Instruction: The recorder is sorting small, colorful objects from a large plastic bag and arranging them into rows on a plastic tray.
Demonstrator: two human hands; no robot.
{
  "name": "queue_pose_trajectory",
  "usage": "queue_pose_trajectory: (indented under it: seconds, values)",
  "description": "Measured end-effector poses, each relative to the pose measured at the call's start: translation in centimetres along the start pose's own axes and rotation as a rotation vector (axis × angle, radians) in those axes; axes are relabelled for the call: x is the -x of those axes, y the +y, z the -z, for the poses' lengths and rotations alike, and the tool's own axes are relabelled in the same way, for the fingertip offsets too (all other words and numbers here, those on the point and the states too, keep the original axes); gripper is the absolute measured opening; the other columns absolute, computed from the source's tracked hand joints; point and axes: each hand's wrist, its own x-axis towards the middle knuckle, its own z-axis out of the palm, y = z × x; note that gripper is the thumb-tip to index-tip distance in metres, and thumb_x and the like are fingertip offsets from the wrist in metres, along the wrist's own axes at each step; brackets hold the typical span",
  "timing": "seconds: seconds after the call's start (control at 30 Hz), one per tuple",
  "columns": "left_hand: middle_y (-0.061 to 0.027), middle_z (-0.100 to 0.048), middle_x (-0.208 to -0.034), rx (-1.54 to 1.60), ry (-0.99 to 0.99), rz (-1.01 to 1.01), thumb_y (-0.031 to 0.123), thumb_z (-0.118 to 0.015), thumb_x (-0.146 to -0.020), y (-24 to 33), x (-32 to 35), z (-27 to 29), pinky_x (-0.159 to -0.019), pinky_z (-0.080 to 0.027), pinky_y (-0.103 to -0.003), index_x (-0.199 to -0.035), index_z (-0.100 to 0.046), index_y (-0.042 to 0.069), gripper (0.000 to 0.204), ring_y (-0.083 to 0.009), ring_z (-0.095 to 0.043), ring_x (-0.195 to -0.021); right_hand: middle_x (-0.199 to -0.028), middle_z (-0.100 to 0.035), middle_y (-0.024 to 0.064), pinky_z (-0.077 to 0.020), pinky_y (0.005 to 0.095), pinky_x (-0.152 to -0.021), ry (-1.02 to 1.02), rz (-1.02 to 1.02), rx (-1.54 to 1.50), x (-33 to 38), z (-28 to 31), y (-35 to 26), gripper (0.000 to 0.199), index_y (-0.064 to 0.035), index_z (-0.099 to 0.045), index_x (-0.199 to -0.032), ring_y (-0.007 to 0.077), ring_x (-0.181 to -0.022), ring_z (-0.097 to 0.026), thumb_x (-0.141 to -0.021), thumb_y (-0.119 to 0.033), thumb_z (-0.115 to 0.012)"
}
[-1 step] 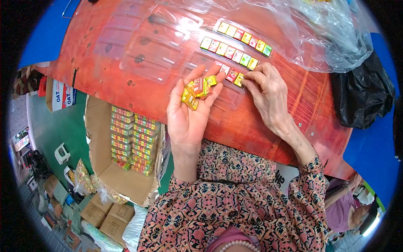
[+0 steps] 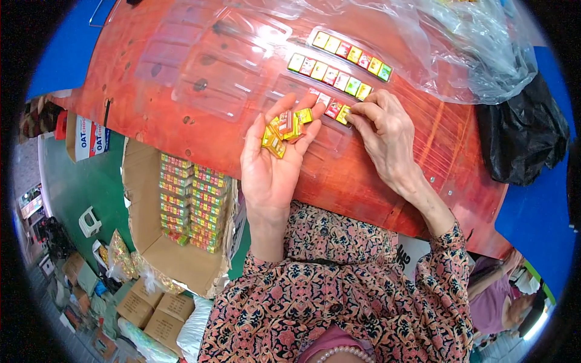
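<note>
My left hand (image 2: pixel 272 169) is turned palm up over the table edge, fingers slightly curled, cradling several small yellow and red boxes (image 2: pixel 283 129). To its right, the thumb and fingers of my right hand (image 2: pixel 387 133) pinch a small yellow box (image 2: pixel 342 114) at the right end of a short row. That row, with a red box (image 2: pixel 333 108) beside the yellow one, lies in a clear plastic tray (image 2: pixel 330 144); my left fingertips partly hide its left end. Farther back are two longer rows of similar boxes, a middle row (image 2: pixel 330 75) and a far row (image 2: pixel 354 53).
More clear plastic trays (image 2: pixel 215 91) lie left on the red table (image 2: pixel 157 127). Clear plastic sheeting (image 2: pixel 460 54) covers the far right, beside a black bag (image 2: pixel 523 136). Below the table's left edge, a cardboard carton (image 2: pixel 145 206) holds stacks of filled packs (image 2: pixel 206 209).
</note>
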Motion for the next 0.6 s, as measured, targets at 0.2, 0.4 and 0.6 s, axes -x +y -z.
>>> queue_pose_trajectory:
  seconds: [0.2,0.4,0.6]
  values:
    - [-0.0299,-0.037,-0.129,-0.012,0.006,0.007,0.027,-0.034,-0.095,-0.2,-0.1,0.2,-0.101,-0.033,-0.046,-0.127,-0.033,-0.010,0.049,-0.0404,-0.037,-0.121,-0.074,-0.058,0.0101,-0.0444,0.0337,-0.062,0.011,0.013,0.014,0.2,-0.5,-0.7,0.013,-0.0003,-0.061,-0.081,0.0249,-0.072,-0.056,-0.069,-0.003,-0.066]
    - [-0.0292,-0.036,-0.130,-0.016,0.005,0.012,0.027,-0.034,-0.095,-0.2,-0.2,0.1,-0.101,-0.033,-0.045,-0.128,-0.032,-0.010,0.050,-0.0402,-0.037,-0.121,-0.076,-0.060,0.0110,-0.0457,0.0336,-0.063,0.041,0.072,-0.014,0.8,-1.1,-0.5,0.014,-0.0008,-0.061,-0.083,0.0256,-0.073,-0.058,-0.070,-0.002,-0.065]
    - [-0.0291,-0.035,-0.131,0.016,-0.040,0.027,0.027,-0.033,-0.095,-0.1,0.0,-0.1,-0.102,-0.032,-0.046,-0.129,-0.030,-0.009,0.050,-0.0397,-0.035,-0.123,-0.079,-0.060,0.0107,-0.0462,0.0330,-0.064,0.113,0.092,-0.136,0.6,-0.9,-1.0,0.017,-0.0008,-0.062,-0.086,0.0250,-0.073,-0.057,-0.069,-0.001,-0.067]
